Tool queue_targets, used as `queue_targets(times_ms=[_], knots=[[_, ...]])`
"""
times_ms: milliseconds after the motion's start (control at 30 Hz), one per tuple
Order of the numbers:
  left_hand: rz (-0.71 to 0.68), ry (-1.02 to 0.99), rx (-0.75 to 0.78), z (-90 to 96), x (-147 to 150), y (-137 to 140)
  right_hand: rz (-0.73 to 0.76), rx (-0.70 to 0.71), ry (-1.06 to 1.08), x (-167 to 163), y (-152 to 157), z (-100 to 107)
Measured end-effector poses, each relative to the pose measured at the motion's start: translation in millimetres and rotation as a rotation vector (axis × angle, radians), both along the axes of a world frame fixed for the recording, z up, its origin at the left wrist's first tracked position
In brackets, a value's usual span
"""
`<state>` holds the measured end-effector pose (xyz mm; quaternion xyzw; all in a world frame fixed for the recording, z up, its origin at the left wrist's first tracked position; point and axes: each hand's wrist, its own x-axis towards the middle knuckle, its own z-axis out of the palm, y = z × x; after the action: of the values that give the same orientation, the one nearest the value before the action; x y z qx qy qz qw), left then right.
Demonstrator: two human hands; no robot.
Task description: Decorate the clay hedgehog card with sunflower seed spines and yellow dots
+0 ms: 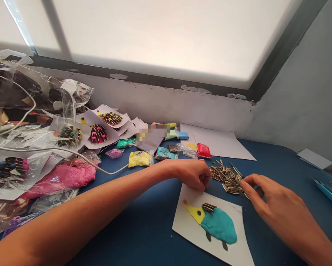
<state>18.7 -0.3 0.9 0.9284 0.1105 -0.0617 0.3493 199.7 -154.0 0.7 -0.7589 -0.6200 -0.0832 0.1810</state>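
Seeds (229,180) lying piled on surface (143,238) beyond card (181,220); likely light, stiff, slick: pinch by edges. Right hand (278,208) holding fingertips nearly together at pile, catch unclear. Left hand (193,173) resting curled by card's far edge, contents hidden.

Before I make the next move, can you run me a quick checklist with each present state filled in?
1. Animal figure on the card unobstructed: ok, neither hand covers it.
2. Seed pile close by: ok, the fingertips of the right hand are at its edge.
3. Right hand's grip on a seed: cannot tell, the fingertips blend into the pile.
4. Left hand pressing on the card: cannot tell, it is at the far edge.
5. Seeds covering the whole teal body: not ok, only a small cluster sits near the yellow head.
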Motion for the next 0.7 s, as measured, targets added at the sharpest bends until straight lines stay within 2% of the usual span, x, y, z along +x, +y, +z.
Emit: queue_targets(times_ms=[133, 233, 400, 467, 600, 700], knots=[[0.045, -0.018, -0.018, -2.1, 0, 0, 0.14, -0.001, 0.05, 1, -1, -8], [0.074, -0.04, -0.056, -4.2, 0, 0, 0.229, -0.059, 0.073, -1, 1, -13], [0.184, -0.071, -0.121, -4.9, 1, -4, 0.268, -0.166, 0.087, 0, 7, -16], [0.232, -0.125, -0.045, -5.3, 2, -6, 0.251, -0.18, 0.087, 2, 8, -16], [0.327, -0.236, 0.272, -8.9, 5, -8, 0.23, -0.203, 0.037, 4, 9, -16], [0.29, -0.192, 0.481, -14.2, 6, -6, 0.238, -0.192, -0.026, 7, 10, -18]])
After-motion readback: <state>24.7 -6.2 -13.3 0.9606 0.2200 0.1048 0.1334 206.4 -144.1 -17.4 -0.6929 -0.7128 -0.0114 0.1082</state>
